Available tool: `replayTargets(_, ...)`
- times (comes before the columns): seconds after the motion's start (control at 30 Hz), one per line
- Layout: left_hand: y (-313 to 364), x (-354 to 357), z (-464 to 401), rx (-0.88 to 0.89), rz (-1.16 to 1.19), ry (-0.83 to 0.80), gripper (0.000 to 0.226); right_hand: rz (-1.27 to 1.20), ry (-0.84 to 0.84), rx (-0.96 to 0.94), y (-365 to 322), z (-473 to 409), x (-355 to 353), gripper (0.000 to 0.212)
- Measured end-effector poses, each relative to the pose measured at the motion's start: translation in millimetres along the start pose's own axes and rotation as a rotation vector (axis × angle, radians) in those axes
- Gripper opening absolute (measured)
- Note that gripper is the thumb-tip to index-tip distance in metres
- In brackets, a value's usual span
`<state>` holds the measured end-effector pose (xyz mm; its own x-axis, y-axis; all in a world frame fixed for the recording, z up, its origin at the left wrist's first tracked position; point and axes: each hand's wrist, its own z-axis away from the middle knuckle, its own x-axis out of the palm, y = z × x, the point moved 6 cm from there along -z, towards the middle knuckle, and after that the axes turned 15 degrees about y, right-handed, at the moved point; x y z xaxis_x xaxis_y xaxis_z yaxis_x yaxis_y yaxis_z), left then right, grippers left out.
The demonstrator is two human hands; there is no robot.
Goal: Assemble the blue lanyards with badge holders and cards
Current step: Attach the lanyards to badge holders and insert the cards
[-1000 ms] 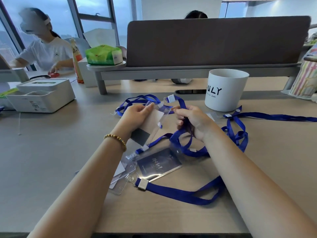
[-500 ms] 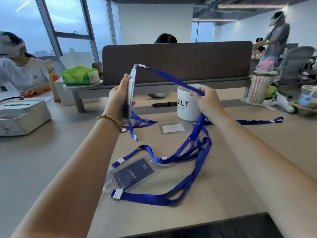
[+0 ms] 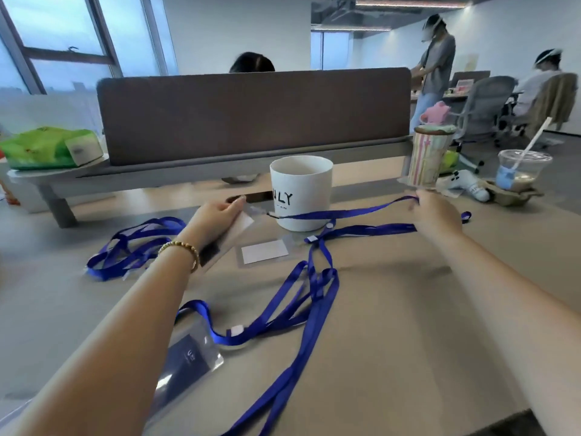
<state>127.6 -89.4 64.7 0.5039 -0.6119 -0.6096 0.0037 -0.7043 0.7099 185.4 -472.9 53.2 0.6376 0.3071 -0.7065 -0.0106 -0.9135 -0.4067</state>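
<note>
Half a second ago both hands held the badge holder and its strap high, in front of the desk divider; now they have come down and spread apart, and the strap runs nearly level just above the table. That suggests the clip is already on the holder and this lanyard is being laid out as a finished piece, though the clip itself is too blurred to confirm.

The left hand (image 3: 217, 215), left of centre, grips the clear badge holder (image 3: 242, 223) with its white card between thumb and curled fingers. From the holder's top edge the blue lanyard (image 3: 345, 212) stretches rightward across the front of the white mug (image 3: 300, 191) to the right hand (image 3: 435, 212), whose fingers are closed around the strap's far end in the right-middle of the frame.

Between the hands, on the table (image 3: 408, 325), lies a second badge holder (image 3: 264, 251) with a white card, apparently with no strap on it. Another assembled holder with a dark card (image 3: 188, 360) sits at lower left, beside the left forearm, its strap looping toward the centre. A bundle of spare lanyards (image 3: 132, 243) lies at mid-left.
</note>
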Motion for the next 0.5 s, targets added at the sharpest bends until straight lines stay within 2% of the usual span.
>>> replayTargets(0.13,-24,42,-12,0.046,-0.297,-0.138,0.056,0.330,-0.129,-0.117,38,-13,26,0.029)
replayTargets(0.23,-28,66,-16,0.122,-0.406,-0.201,0.059,0.463,-0.191,-0.147,54,-15,36,0.016)
replayTargets(0.37,-28,84,-18,0.250,-0.609,-0.222,0.064,0.472,-0.152,-0.196,66,-20,46,0.012)
replayTargets(0.5,-26,93,-13,0.340,-0.760,-0.168,0.050,0.407,-0.138,-0.222,63,-24,55,0.007)
